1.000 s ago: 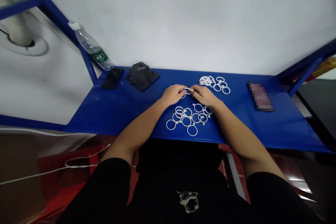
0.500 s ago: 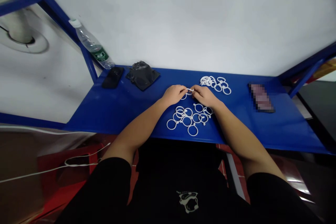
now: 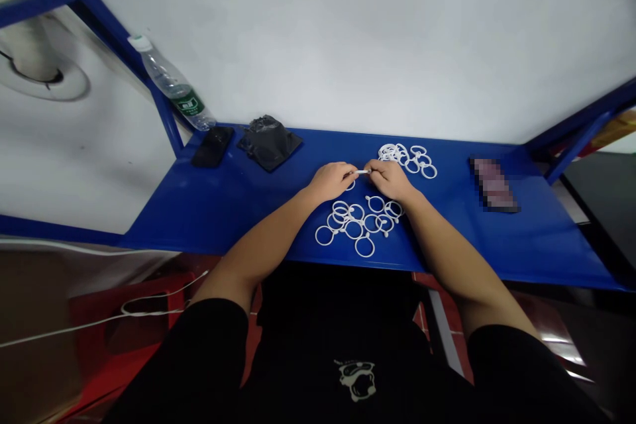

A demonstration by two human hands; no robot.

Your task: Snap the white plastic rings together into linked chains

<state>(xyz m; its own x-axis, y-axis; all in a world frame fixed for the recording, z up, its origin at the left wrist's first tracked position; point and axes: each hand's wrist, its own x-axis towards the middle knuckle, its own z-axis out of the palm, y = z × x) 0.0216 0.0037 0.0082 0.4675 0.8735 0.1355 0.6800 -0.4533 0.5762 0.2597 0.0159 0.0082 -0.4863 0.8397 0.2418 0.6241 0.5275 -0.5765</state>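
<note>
Between my two hands, a white plastic ring (image 3: pixel 363 171) is seen almost edge-on, a thin strip across the gap. My left hand (image 3: pixel 334 179) pinches its left end, and my right hand (image 3: pixel 387 179) has its fingers closed on the right end. Part of another white ring (image 3: pixel 351 185) shows under the left fingertips; whether it is held or lies on the table I cannot tell. Nearer to me lies a loose group of white rings with small knobs (image 3: pixel 354 230). Just beyond my right hand, more such rings (image 3: pixel 417 162) lie heaped together.
On the blue table (image 3: pixel 278 212), a crumpled black bag (image 3: pixel 269 142) and a black phone (image 3: pixel 213 146) lie at the back left. A plastic bottle (image 3: pixel 173 86) leans near the blue frame there. To the right is a blurred-out rectangular object (image 3: pixel 494 184). A white wall stands behind.
The ring between my hands has turned from a visible loop to nearly edge-on. My right hand has moved slightly right; the rings on the table have stayed put.
</note>
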